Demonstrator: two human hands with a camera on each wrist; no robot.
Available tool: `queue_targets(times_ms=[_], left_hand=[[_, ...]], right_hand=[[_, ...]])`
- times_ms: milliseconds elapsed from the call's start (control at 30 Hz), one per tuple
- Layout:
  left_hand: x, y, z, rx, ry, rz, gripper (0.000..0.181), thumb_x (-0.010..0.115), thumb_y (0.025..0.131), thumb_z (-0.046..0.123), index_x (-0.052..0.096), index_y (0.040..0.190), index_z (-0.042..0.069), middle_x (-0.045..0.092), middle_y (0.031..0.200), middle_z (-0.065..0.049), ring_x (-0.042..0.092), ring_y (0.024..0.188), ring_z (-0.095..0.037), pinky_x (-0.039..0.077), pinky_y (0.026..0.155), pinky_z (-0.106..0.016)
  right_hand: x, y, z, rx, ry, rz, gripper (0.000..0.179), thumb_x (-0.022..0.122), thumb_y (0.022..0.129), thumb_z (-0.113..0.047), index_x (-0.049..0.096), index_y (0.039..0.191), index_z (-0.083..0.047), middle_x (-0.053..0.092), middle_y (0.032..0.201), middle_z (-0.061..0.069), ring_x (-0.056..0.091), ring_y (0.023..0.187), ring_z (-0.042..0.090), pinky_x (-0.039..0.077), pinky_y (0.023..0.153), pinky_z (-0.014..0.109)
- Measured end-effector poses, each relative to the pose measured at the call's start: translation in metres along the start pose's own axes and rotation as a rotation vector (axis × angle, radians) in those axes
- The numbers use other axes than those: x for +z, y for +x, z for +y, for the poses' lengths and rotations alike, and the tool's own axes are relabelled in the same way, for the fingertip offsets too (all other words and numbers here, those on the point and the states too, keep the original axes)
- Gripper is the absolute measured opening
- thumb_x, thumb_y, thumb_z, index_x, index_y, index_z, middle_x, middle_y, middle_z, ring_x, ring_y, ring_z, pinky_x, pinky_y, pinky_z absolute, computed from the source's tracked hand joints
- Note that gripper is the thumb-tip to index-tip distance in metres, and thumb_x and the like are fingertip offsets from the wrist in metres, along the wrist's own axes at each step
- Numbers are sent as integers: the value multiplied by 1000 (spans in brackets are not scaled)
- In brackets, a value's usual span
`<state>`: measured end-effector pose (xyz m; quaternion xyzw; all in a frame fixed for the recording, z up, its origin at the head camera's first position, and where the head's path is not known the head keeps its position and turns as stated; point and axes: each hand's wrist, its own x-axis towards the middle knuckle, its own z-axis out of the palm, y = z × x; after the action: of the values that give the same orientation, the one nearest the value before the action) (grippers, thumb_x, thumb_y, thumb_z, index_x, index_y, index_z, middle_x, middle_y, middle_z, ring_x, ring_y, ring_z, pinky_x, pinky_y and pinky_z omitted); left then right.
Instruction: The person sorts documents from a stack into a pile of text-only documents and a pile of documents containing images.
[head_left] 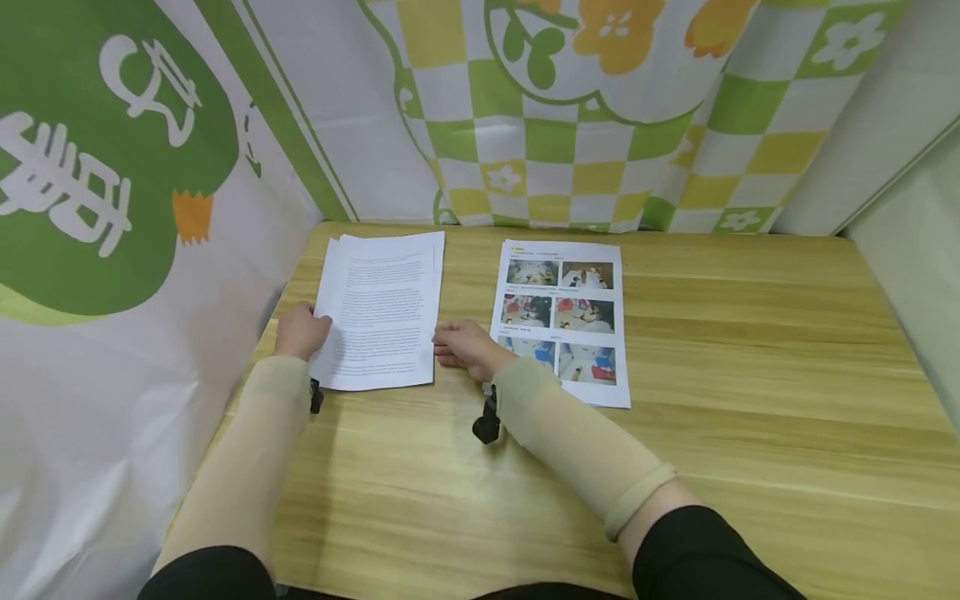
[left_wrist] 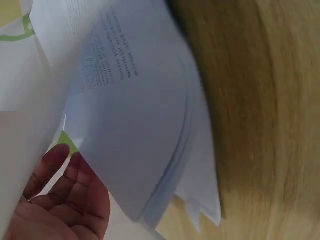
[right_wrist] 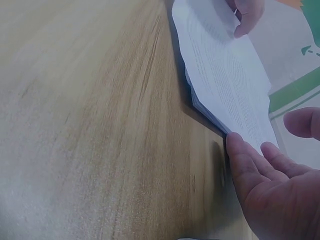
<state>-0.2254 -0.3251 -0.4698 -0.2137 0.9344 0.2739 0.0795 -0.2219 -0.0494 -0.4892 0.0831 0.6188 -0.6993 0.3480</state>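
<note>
A stack of printed paper sheets (head_left: 382, 312) lies at the left of the table, its top sheet covered in lines of text. My left hand (head_left: 302, 331) grips the stack's left edge, thumb on top. In the left wrist view the sheets (left_wrist: 135, 125) bow and fan apart beside the fingers of that hand (left_wrist: 70, 205). Against the stack's right edge rest the extended fingertips of my right hand (head_left: 472, 346). The right wrist view shows this hand (right_wrist: 280, 185) with its thumb raised away from the sheets (right_wrist: 220, 75).
To the right, a sheet with several colour photos (head_left: 558, 321) lies flat, partly behind my right wrist. The wooden table (head_left: 750, 375) extends farther right. A checkered cloth (head_left: 555, 158) hangs along the back edge, and a white and green printed sheet (head_left: 225, 275) covers the left side.
</note>
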Motion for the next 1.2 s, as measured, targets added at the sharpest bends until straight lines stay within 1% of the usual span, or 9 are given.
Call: queue_targets(times_ms=[67, 133, 267, 367, 467, 600, 767, 900, 1200], left_hand=[[0, 0, 1, 9, 23, 4, 51, 45, 95, 17, 42, 135, -13, 48, 132, -32, 50, 115, -44, 42, 97, -53], [0, -1, 3, 27, 84, -9, 52, 45, 95, 20, 42, 136, -12, 48, 133, -32, 51, 115, -44, 41, 97, -54], [1, -4, 7, 72, 207, -77, 57, 44, 96, 25, 39, 138, -13, 43, 137, -33, 46, 120, -47, 38, 99, -57], [3, -6, 9, 95, 233, -121, 61, 44, 95, 25, 35, 139, -16, 39, 139, -35, 41, 124, -49, 36, 102, -57], [3, -8, 10, 86, 214, -133, 63, 44, 94, 24, 30, 140, -18, 36, 139, -38, 39, 126, -51, 34, 103, -57], [4, -10, 12, 69, 192, -121, 65, 44, 95, 24, 27, 141, -18, 33, 141, -39, 36, 128, -51, 32, 105, -56], [7, -9, 15, 106, 215, -113, 64, 46, 95, 25, 30, 140, -18, 36, 139, -38, 38, 126, -51, 34, 103, -57], [9, -6, 19, 113, 202, -116, 64, 46, 95, 24, 30, 139, -18, 37, 138, -39, 41, 124, -51, 36, 102, -57], [-1, -4, 21, 79, 40, -71, 62, 44, 95, 21, 26, 142, -15, 36, 140, -36, 40, 126, -48, 34, 104, -56]], right_hand=[[0, 0, 0, -4, -5, 2, 42, 52, 96, -3, 45, 137, 6, 55, 123, 19, 57, 98, 22, 48, 95, 36], [-1, -1, 0, -8, -9, 4, 42, 52, 96, -3, 45, 137, 5, 56, 124, 18, 57, 97, 21, 48, 95, 36], [-1, -3, 0, -15, -18, 0, 43, 53, 97, -5, 46, 138, 5, 56, 126, 18, 57, 99, 21, 47, 95, 35], [1, -5, -1, -24, -34, -9, 43, 53, 97, -6, 45, 138, 4, 55, 128, 18, 56, 104, 24, 47, 96, 36], [2, -6, -1, -32, -51, -19, 43, 52, 97, -6, 45, 138, 5, 53, 129, 19, 55, 109, 27, 47, 96, 36], [2, -7, -2, -34, -59, -25, 43, 52, 97, -6, 44, 138, 6, 52, 130, 19, 53, 113, 28, 46, 97, 36], [1, -6, -2, -36, -54, -17, 43, 51, 97, -6, 44, 138, 6, 52, 129, 19, 54, 109, 26, 46, 97, 36], [-1, -6, -2, -41, -52, -18, 43, 51, 98, -6, 44, 138, 7, 52, 128, 20, 53, 104, 23, 46, 97, 37], [-2, -5, -1, -36, -53, -18, 43, 51, 97, -5, 44, 138, 6, 54, 127, 19, 54, 100, 22, 47, 96, 36]])
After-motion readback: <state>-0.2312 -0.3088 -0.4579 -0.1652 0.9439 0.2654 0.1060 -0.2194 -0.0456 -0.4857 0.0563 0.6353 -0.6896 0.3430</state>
